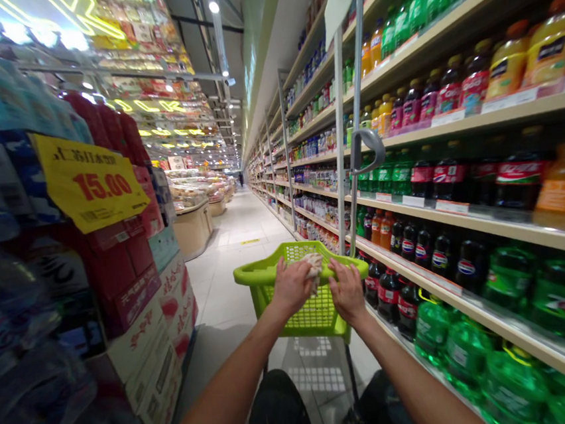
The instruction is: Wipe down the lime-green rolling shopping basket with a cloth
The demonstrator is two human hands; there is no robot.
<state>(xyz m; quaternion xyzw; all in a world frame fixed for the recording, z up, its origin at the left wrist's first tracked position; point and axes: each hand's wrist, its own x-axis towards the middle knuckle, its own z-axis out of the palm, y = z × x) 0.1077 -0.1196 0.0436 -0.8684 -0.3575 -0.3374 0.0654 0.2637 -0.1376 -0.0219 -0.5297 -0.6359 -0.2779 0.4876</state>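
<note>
A bright green shopping cart (305, 313) with perforated basket walls stands in front of me. My left hand (291, 286) is closed at its near rim, on a crumpled whitish cloth (314, 265) that bulges out past the fingertips. Whether the cloth is a rag or a wad of tissue cannot be made out. To the right, my right hand (346, 287) has its fingers curled over the right part of the same rim. The bottom of the basket is mostly hidden behind the hands.
Shelves of soda bottles (439, 253) run close along the right, with a grey handle (367, 149) on an upright rail. Stacked drink cartons (140, 346) and a yellow price sign (92, 180) crowd the left. The tiled aisle (245, 215) stretches ahead past display counters (193, 228).
</note>
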